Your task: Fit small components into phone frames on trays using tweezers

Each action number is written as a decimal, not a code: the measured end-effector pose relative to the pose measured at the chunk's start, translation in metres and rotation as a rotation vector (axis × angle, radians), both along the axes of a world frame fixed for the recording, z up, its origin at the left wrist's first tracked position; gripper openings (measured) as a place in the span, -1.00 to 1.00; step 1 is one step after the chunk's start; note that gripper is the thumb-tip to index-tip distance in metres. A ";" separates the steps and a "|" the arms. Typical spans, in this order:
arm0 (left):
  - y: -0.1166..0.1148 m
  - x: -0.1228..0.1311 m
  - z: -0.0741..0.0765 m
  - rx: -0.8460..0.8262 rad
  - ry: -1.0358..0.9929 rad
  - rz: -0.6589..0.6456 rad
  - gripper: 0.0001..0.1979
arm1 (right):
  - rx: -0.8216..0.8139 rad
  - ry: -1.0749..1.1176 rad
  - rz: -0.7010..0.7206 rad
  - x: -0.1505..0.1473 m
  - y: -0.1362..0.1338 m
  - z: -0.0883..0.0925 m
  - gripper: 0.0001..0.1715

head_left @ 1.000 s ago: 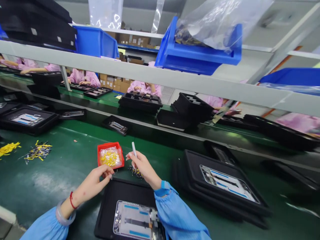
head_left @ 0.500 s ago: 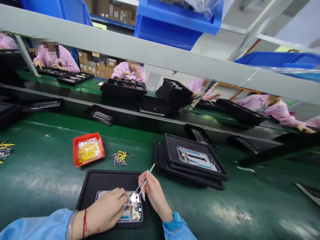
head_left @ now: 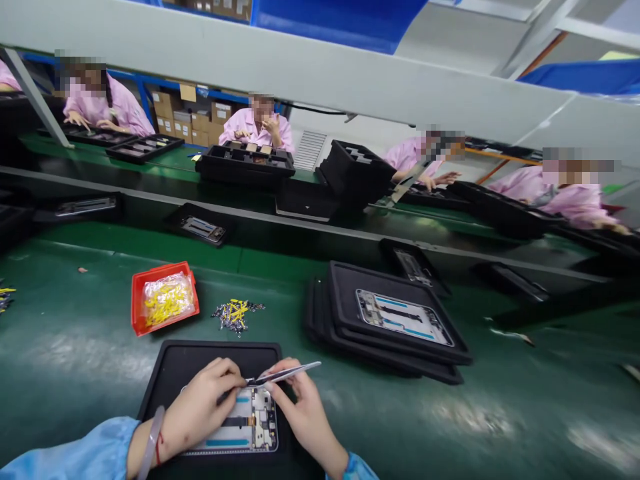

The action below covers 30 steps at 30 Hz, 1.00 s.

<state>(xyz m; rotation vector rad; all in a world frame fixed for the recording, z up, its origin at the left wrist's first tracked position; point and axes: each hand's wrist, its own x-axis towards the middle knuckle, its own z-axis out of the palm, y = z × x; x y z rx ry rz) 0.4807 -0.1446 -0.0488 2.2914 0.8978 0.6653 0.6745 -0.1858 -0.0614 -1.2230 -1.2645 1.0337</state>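
An opened phone frame [head_left: 263, 421] with an exposed circuit board and blue strips lies on a black foam tray [head_left: 165, 373]. My left hand [head_left: 207, 403] reaches over the frame's left part, thumb and fingers pinched at its upper edge on a small dark piece [head_left: 249, 383], too small to name. My right hand [head_left: 304, 408] is closed round metal tweezers [head_left: 301, 369], held almost level with their far end pointing right. The other end of the tweezers meets the dark piece by my left fingertips. My left hand covers much of the frame.
Behind the tray are a red bin [head_left: 136, 300] with bagged yellow parts and a pile of small yellow-and-dark parts [head_left: 237, 313]. Stacked black trays [head_left: 345, 287] bearing another phone frame [head_left: 405, 317] stand right. Trays lie along the line beyond; several people in pink work opposite.
The tweezers have swung from a steep slant over the circuit board to nearly level at the frame's upper edge. My left hand has moved up and left, uncovering more of the frame. The view has shifted.
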 end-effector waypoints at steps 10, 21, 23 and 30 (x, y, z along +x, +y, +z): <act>0.006 0.002 0.002 -0.144 0.000 -0.019 -0.74 | 0.111 -0.174 0.019 -0.001 0.002 0.006 -0.91; 0.005 0.002 0.000 -0.132 -0.026 -0.004 -0.75 | 0.077 -0.197 0.026 -0.002 0.002 0.004 -0.89; 0.004 0.002 0.001 -0.108 -0.038 0.003 -0.75 | 0.074 -0.214 0.029 -0.002 0.002 0.004 -0.91; 0.001 -0.001 0.000 0.121 -0.027 -0.054 -0.75 | 0.204 -0.334 0.036 -0.004 -0.002 0.003 -0.91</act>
